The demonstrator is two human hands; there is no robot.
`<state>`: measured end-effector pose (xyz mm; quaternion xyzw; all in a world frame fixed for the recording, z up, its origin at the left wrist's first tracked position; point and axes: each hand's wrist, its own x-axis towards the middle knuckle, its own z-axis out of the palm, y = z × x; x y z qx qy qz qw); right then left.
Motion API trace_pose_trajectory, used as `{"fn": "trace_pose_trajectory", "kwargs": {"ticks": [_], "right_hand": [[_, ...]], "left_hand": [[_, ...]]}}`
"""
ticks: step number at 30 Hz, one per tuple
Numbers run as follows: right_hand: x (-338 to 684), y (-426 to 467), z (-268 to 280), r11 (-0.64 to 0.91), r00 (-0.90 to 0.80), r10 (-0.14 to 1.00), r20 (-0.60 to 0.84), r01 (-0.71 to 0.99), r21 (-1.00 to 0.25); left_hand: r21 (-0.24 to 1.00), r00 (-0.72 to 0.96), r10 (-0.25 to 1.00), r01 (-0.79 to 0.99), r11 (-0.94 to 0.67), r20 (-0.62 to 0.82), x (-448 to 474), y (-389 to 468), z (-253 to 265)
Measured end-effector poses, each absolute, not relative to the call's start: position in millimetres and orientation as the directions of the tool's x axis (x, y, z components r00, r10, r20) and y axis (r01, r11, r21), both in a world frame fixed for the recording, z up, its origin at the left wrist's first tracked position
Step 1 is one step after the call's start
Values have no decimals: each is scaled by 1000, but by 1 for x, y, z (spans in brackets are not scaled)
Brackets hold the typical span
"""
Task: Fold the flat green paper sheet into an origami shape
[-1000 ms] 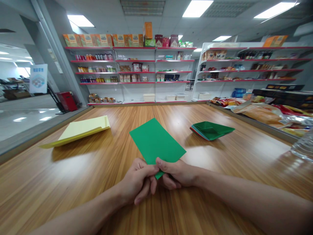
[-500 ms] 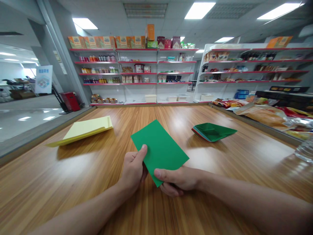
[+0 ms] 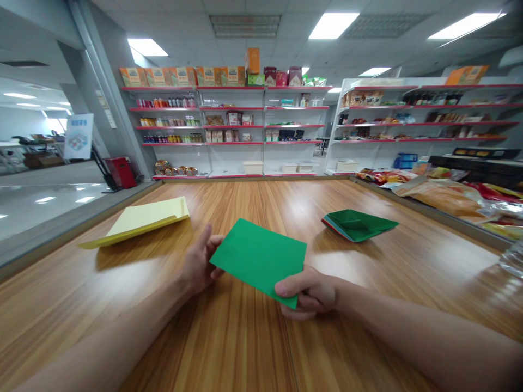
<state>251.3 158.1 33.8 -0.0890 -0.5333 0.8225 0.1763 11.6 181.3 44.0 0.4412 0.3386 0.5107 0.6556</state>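
Note:
A flat green sheet of paper [image 3: 259, 256] is held above the wooden table [image 3: 229, 348]. My right hand [image 3: 308, 291] pinches its lower right corner, thumb on top and fingers underneath. At the sheet's left edge is my left hand [image 3: 200, 261], thumb raised and fingers apart; some of its fingers are partly behind the paper, and it does not grip it. Farther right lies a stack of folded paper [image 3: 359, 226], green on top with red and light blue edges below. To the left rests a pile of yellow paper [image 3: 147, 218] with a folded edge.
Packaged snacks [image 3: 445, 198] lie along the table's right side, near a clear plastic object [image 3: 512, 258] at the right edge. Beyond the table stand shelves [image 3: 232, 144] of boxes and bottles. A red box [image 3: 122, 171] is on the floor at left.
My left hand has let go of the green sheet and moved left, its thumb lifted. The sheet, still in my right hand, has turned to lie more sideways.

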Motion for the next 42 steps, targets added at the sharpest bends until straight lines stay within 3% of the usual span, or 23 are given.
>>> {"fn": "trace_pose_trajectory", "kwargs": {"ticks": [2,5,7,9,11,14,19,23,30,34,38,42], "right_hand": [[255,167,34,-433,-919,386,81,-258,-864],[256,178,37,-422,-782,595,187,-502,-755],[253,181,38,-327,-681,705,196,-558,-763],[248,180,35,-204,-650,740,173,-462,-863],[242,176,31,-55,-642,756,131,-262,-963],[237,168,28,91,-627,775,79,-13,-996],[239,164,30,108,-637,764,106,-37,-994],[240,164,27,75,-740,670,55,-7,-997],[234,153,29,71,-721,693,-28,107,-992],[236,153,26,98,-694,719,35,51,-994],[241,165,23,129,-417,893,167,-117,-985],[245,177,27,112,-246,950,191,-303,-946]], "left_hand": [[944,311,950,-307,121,-20,18,178,37],[940,253,967,-327,97,-11,26,175,30],[929,211,977,-362,81,-3,33,172,30],[919,221,975,-383,91,-4,40,167,31],[925,313,950,-358,126,-8,48,160,32],[934,481,877,-305,185,-17,56,150,32],[951,648,760,-203,232,-47,57,143,31],[975,679,734,-152,160,-15,61,139,34],[983,701,710,-82,167,-62,63,134,38],[986,693,718,-75,149,-56,61,132,43],[988,666,746,-106,116,-16,55,133,45],[986,653,757,-117,122,-16,50,135,38]]}}
